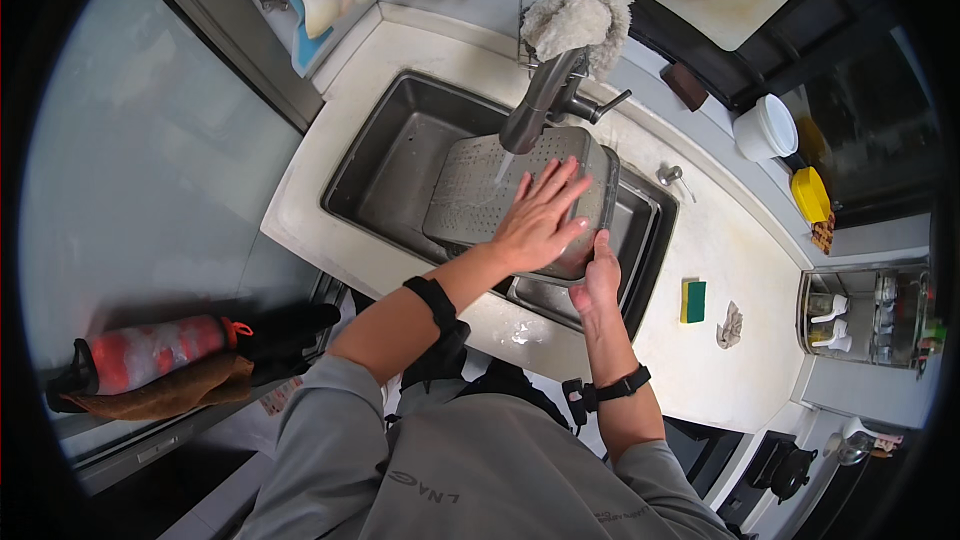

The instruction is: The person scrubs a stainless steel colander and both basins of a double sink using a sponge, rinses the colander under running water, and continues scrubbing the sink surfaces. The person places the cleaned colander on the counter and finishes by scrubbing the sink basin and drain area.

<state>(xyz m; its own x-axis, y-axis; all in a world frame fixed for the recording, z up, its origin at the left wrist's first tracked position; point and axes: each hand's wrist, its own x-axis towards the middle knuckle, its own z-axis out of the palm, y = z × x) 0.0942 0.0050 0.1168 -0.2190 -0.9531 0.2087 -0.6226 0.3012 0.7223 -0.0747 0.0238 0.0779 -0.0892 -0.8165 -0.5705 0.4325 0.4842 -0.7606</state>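
A perforated metal drain pan (487, 187) lies tilted, its holed face up, over the right part of the dark double sink (390, 157). My right hand (600, 270) grips its near right rim, thumb on top, other fingers hidden. My left hand (541, 214) rests flat with spread fingers over the holed face and its right-hand side, gripping nothing. From the grey faucet (529, 109) above, a thin stream of water (504, 167) falls onto the pan left of my fingertips. A smaller metal basin (544, 298) shows partly beneath the pan.
A whitish cloth (577, 15) hangs over the faucet's top. Right of the sink are a soap dispenser (670, 175), a green-and-yellow sponge (693, 301) and a crumpled scrap (730, 326). Spatulas (319, 11) hang at the back left. A white tub (766, 127) stands on the right ledge.
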